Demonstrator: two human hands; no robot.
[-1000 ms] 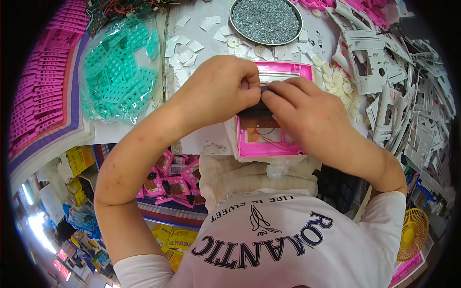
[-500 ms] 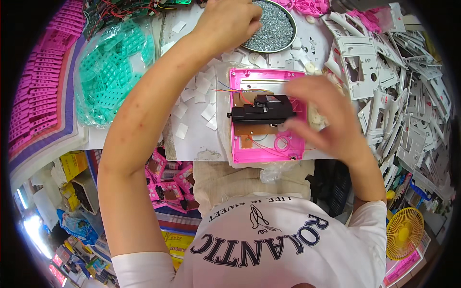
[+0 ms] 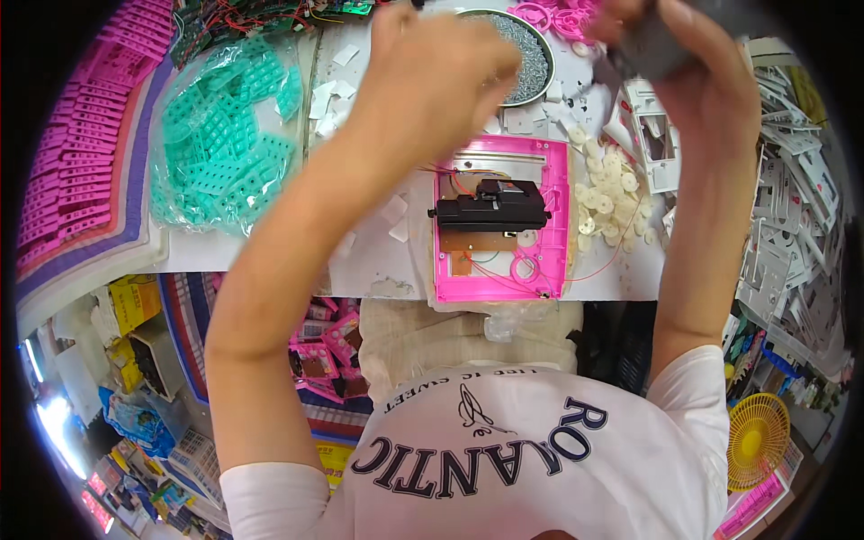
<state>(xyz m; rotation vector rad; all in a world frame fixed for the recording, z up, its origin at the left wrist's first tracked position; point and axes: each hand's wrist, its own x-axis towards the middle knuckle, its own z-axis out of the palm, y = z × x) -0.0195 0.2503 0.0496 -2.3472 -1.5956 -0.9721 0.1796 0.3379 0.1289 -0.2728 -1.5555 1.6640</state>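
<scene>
To your left on the table lies a clear plastic bag (image 3: 220,148) stuffed with teal parts. Below the table edge, lower left, you see a yellow carton (image 3: 133,301) and small pink packets (image 3: 328,337) beside your lap.

Both forearms reach far forward beyond the pink tray (image 3: 558,225). The left hand (image 3: 432,67) is loosely curled, knuckles up; the right hand (image 3: 675,45) is clenched, higher and rightward.

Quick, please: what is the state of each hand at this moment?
Left hand: fingers curled by the round tray of small metal parts; any hold cannot be told.
Right hand: closed on a grey tool.
</scene>
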